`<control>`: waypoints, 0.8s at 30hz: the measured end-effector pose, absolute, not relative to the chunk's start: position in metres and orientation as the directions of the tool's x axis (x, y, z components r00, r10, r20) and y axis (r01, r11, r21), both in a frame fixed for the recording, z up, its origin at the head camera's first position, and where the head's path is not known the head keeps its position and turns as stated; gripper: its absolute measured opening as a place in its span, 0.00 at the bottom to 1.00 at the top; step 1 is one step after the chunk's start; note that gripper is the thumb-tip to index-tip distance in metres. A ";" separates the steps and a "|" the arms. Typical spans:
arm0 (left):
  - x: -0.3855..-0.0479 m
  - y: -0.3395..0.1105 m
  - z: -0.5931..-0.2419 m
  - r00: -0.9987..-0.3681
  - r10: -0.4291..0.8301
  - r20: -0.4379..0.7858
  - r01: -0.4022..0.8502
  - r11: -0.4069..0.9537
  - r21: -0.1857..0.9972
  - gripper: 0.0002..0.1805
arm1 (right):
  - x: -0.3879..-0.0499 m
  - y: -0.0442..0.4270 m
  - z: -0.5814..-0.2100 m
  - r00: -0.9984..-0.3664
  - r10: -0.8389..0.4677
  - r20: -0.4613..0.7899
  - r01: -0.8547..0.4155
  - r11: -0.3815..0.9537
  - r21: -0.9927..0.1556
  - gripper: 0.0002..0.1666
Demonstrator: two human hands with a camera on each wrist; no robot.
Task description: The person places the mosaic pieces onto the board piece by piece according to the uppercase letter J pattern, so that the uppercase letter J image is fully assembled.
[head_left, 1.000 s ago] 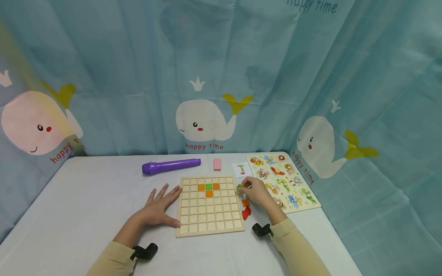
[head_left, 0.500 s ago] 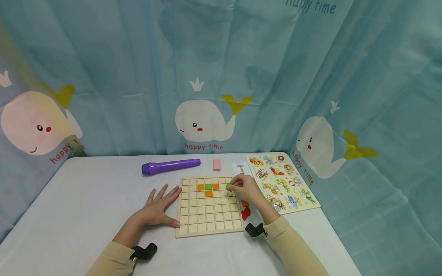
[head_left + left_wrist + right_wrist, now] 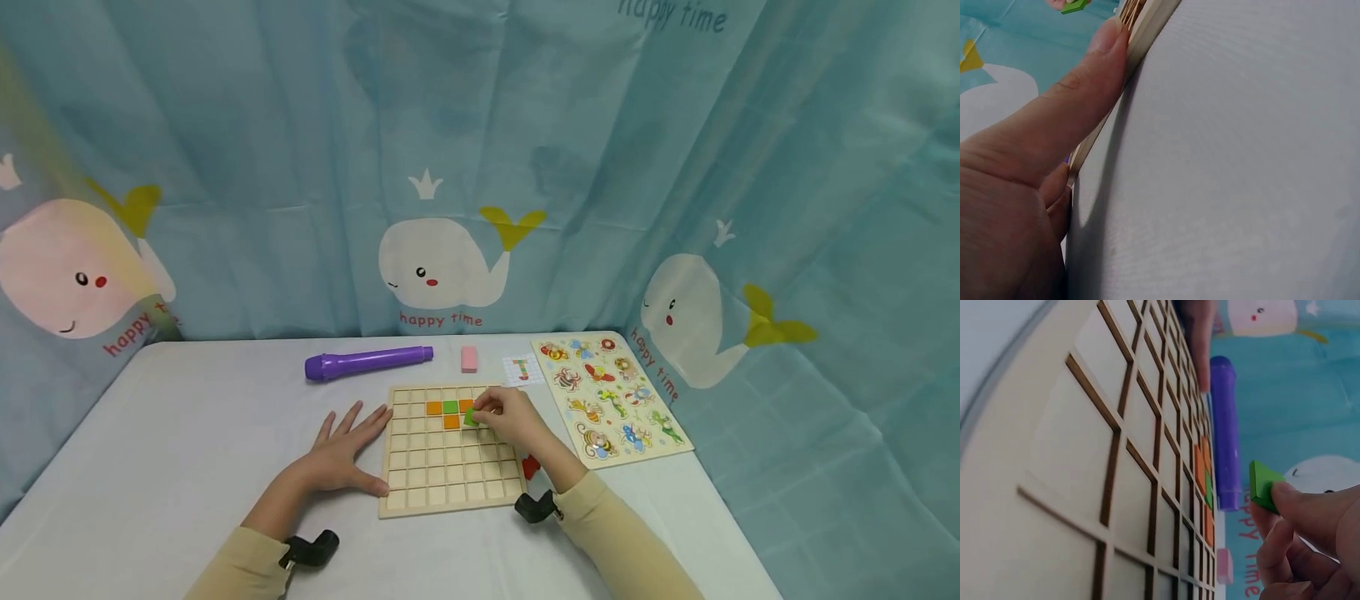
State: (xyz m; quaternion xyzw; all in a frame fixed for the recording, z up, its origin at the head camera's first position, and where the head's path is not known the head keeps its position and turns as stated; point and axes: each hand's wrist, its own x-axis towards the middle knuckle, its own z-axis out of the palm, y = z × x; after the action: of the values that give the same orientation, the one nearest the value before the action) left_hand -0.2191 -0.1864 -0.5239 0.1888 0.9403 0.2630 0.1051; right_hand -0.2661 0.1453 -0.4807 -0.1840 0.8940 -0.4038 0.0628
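Note:
A wooden grid board [image 3: 416, 477] lies on the white table. Along its left edge my left hand [image 3: 333, 462] rests with spread fingers, the thumb touching the rim near the front corner. Between thumb and fingers my right hand [image 3: 517, 421] pinches a green square tile [image 3: 1262, 482], held above the board's upper middle. Set in the grid's cells are an orange tile [image 3: 434, 408], a green tile [image 3: 450, 407] and another orange tile [image 3: 466, 406] in a row. One more orange tile [image 3: 451, 422] sits below the green one.
Red pieces [image 3: 531, 467] lie right of the board, partly behind my right wrist. Behind the board are a purple microphone-shaped stick [image 3: 369, 363], a pink block [image 3: 468, 360] and a small pattern card [image 3: 522, 370]. An insect picture board [image 3: 611, 396] lies at the right.
My right hand has carried the green tile leftward, from beside the board's right edge to over the grid near the placed tiles. The left hand has stayed in place.

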 end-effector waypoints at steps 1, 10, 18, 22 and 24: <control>-0.219 -0.186 -0.524 -0.908 0.405 -0.104 0.295 0.796 0.528 0.72 | -0.265 0.142 -0.481 -0.922 -0.386 0.032 -0.280 0.607 -0.744 0.05; -0.217 -0.187 -0.523 -0.909 0.406 -0.098 0.299 0.796 0.526 0.73 | -0.261 0.123 -0.489 -0.908 -0.420 0.003 -0.286 0.612 -0.737 0.04; -0.218 -0.188 -0.524 -0.907 0.413 -0.086 0.312 0.794 0.522 0.72 | -0.260 0.116 -0.493 -0.901 -0.433 0.001 -0.309 0.643 -0.701 0.05; -0.218 -0.188 -0.526 -0.907 0.412 -0.085 0.312 0.794 0.521 0.73 | -0.261 0.115 -0.497 -0.898 -0.440 -0.013 -0.318 0.668 -0.673 0.05; -0.218 -0.189 -0.527 -0.907 0.413 -0.084 0.313 0.793 0.524 0.73 | -0.262 0.115 -0.499 -0.897 -0.442 -0.019 -0.319 0.677 -0.663 0.05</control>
State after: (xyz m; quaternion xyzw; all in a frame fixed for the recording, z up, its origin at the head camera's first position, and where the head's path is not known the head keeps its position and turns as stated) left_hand -0.2177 -0.1888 -0.5265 0.1928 0.9417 0.2580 0.0975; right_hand -0.2617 0.1149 -0.4995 -0.2087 0.9114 -0.3432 0.0891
